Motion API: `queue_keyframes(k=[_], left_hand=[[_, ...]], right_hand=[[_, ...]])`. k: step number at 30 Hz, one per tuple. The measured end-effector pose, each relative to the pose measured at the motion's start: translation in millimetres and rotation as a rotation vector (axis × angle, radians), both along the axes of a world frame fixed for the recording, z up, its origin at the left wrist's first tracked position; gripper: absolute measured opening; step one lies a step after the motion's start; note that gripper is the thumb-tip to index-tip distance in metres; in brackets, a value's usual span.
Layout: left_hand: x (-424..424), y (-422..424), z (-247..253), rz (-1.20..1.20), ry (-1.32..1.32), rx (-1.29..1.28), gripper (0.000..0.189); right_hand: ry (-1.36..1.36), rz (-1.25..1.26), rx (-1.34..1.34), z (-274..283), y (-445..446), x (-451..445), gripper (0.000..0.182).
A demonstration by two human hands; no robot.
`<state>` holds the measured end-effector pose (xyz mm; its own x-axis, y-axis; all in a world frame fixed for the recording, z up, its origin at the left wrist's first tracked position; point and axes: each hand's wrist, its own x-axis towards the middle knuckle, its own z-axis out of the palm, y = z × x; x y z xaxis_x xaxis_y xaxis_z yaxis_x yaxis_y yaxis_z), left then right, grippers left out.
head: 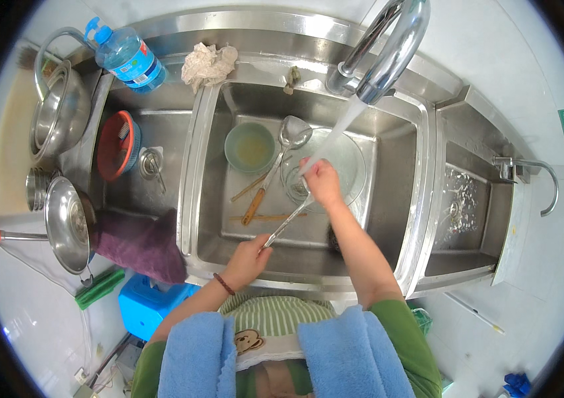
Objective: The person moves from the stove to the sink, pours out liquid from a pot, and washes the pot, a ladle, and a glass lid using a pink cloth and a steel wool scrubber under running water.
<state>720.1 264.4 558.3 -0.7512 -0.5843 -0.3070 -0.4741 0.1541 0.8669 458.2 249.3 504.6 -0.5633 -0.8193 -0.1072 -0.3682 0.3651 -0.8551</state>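
Observation:
My left hand [246, 259] grips the handle of a long metal utensil [287, 222] slanting over the middle sink basin. At its far end my right hand [321, 182] is closed around the utensil, hiding its head. Water [334, 134] pours from the faucet [376, 82] onto that hand. Below it, a clear glass bowl [354, 149] stands in the basin. Left of the bowl lies a wooden-handled ladle [296, 130]. A green bowl [249, 148] holds cloudy yellowish liquid. Chopsticks [282, 217] lie on the basin floor. A dark scrubber [333, 238] is partly hidden by my right forearm.
The left basin holds a red and blue plastic basket [117, 144]. A soap pump bottle [130, 62] and a crumpled cloth [208, 64] sit along the back. Metal bowls [63, 112], a pan [68, 224] and a purple towel [138, 246] lie left. Another faucet [525, 164] overhangs the right basin.

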Motion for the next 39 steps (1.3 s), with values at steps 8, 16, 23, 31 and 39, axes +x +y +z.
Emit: queue_keyframes(k=[8, 16, 23, 31, 39], left_hand=[[8, -8, 10, 0.224, 0.03, 0.746, 0.019], [18, -22, 14, 0.295, 0.129, 0.871, 0.009], [9, -10, 13, 0.261, 0.057, 0.927, 0.016], [11, 11, -8, 0.048, -0.026, 0.294, 0.015], [9, 5, 8, -0.034, -0.08, 0.048, 0.016]], right_hand=[[-0.596, -0.373, 0.047, -20, 50, 12, 0.026], [0.355, 0.119, 1.117, -35, 130, -2, 0.062], [-0.009, 0.073, 0.835, -122, 178, -46, 0.059], [0.11, 0.34, -0.122, 54, 70, -10, 0.05], [-0.616, 0.09, 0.074, 32, 16, -21, 0.04]])
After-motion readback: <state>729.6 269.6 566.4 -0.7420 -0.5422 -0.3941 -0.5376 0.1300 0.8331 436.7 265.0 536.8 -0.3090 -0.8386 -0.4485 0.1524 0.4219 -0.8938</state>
